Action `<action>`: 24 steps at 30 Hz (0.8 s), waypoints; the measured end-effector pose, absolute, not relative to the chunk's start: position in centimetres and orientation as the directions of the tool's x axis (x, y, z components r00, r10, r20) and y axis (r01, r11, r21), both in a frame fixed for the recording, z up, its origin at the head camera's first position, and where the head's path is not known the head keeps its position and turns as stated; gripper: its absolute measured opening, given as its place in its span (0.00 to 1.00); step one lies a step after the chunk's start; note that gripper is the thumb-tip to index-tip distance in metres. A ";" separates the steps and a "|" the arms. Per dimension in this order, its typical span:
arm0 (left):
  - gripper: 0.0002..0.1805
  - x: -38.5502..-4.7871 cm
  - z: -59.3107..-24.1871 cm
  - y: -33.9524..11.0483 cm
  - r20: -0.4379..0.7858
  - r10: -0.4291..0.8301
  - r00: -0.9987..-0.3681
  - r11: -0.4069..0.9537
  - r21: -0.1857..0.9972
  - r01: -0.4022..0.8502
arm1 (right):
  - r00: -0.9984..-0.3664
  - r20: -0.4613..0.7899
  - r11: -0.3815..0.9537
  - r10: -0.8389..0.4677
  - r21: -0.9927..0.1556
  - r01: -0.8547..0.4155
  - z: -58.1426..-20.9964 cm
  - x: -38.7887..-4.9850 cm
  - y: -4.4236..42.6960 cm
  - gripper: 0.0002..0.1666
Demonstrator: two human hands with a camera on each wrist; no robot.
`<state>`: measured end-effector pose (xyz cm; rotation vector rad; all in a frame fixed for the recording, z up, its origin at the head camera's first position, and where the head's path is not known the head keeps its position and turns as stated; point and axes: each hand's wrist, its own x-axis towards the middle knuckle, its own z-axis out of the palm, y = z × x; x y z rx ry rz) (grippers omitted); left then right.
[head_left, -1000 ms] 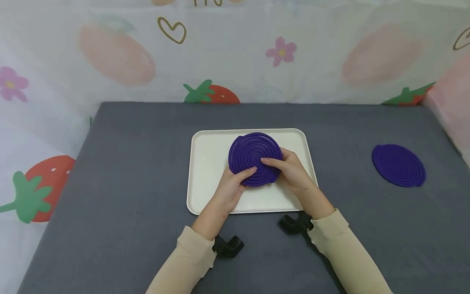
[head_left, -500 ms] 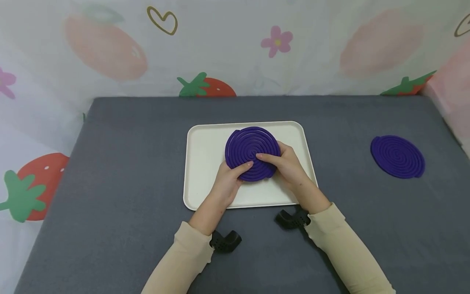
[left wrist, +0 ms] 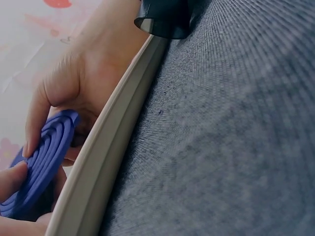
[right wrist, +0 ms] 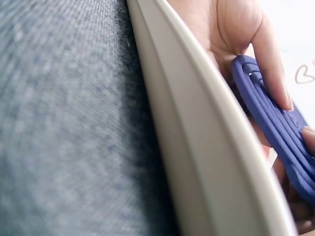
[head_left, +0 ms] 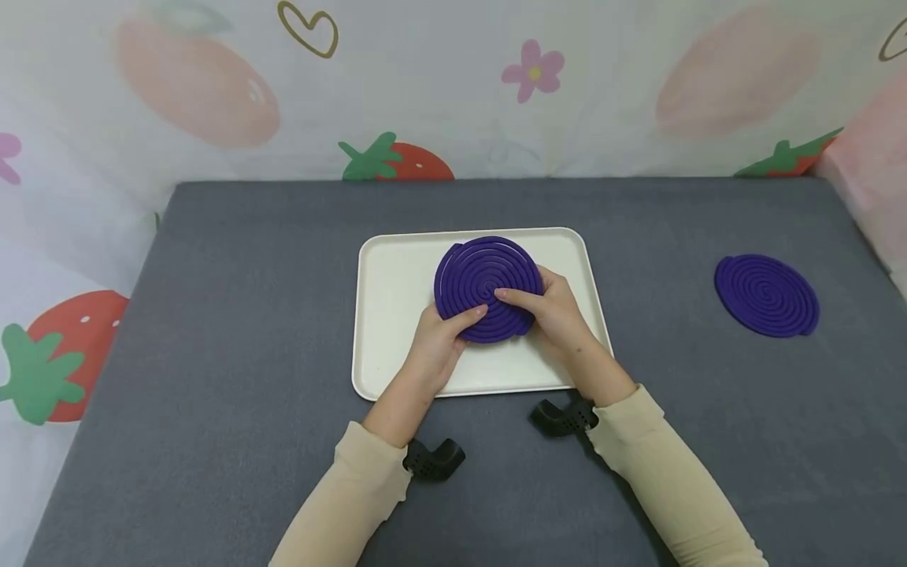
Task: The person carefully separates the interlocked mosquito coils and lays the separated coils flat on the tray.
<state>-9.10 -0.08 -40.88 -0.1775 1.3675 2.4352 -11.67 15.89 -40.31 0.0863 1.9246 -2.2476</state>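
Both hands hold a purple spiral mat (head_left: 482,272) above a cream tray (head_left: 390,315). The left hand (head_left: 434,342) grips its lower left side, thumb on the ribbed face. At the lower right, the right hand (head_left: 556,315) grips it with the thumb near the spiral's centre. The mat (left wrist: 47,155) is tilted in the left wrist view, with fingers behind it. Across the tray rim in the right wrist view, the left hand (right wrist: 241,24) pinches the mat (right wrist: 270,113). Most of the fingers are hidden behind the mat in the head view.
A second purple spiral mat (head_left: 767,295) lies flat on the grey table (head_left: 248,354) to the right. Black wrist cameras (head_left: 434,461) hang under both wrists by the tray's front edge. A strawberry-printed curtain (head_left: 453,87) stands behind the table.
The whole head view has shifted, so the table and tray sit slightly higher in it. Both hands keep the same grip on the mat over the tray.
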 end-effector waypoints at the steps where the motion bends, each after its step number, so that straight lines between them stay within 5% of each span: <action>1: 0.31 -9.1 -40.9 -0.1 -0.272 0.230 -0.934 -0.481 0.803 -0.353 | -0.984 -0.152 -0.154 -0.095 -0.974 0.165 -40.3 -11.6 15.9 0.29; 15: 0.29 -9.0 -40.8 -0.1 -0.209 0.235 -0.949 -0.491 0.817 -0.301 | -0.994 -0.055 -0.249 -0.096 -0.965 0.078 -40.2 -11.3 15.6 0.21; 24: 0.26 -9.0 -40.9 -0.2 -0.185 0.253 -0.950 -0.468 0.836 -0.287 | -0.999 -0.021 -0.174 -0.049 -0.984 0.029 -40.2 -11.2 15.5 0.23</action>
